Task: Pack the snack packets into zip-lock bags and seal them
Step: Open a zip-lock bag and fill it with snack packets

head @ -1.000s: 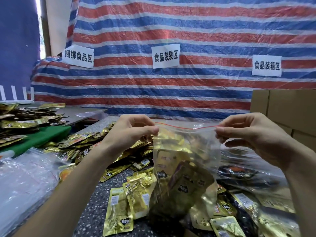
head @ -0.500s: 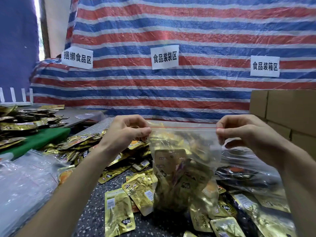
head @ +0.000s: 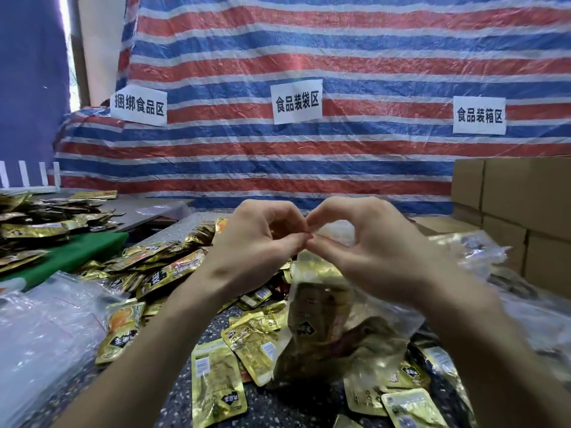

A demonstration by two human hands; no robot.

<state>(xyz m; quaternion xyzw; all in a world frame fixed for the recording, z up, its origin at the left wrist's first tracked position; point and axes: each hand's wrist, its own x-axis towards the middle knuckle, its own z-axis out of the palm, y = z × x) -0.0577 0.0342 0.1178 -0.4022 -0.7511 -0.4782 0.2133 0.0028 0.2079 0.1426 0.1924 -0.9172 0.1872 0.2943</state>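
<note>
A clear zip-lock bag [head: 327,316] stuffed with gold snack packets stands on the speckled table in front of me. My left hand [head: 256,242] and my right hand [head: 367,242] meet fingertip to fingertip above it, both pinching the middle of the bag's top edge. The zip strip itself is hidden behind my fingers. Loose gold snack packets [head: 216,384] lie scattered around the bag's base and in a heap [head: 154,267] to the left.
A pile of clear plastic bags [head: 43,329] lies at the near left. More filled bags [head: 482,254] rest at the right, beside stacked cardboard boxes [head: 525,205]. A green board [head: 65,254] and another packet pile [head: 40,217] sit far left. A striped tarp with paper signs hangs behind.
My hands were apart, stretching the bag's top edge by its two corners; they have slid together and now pinch the middle of it. The bag sits lower.
</note>
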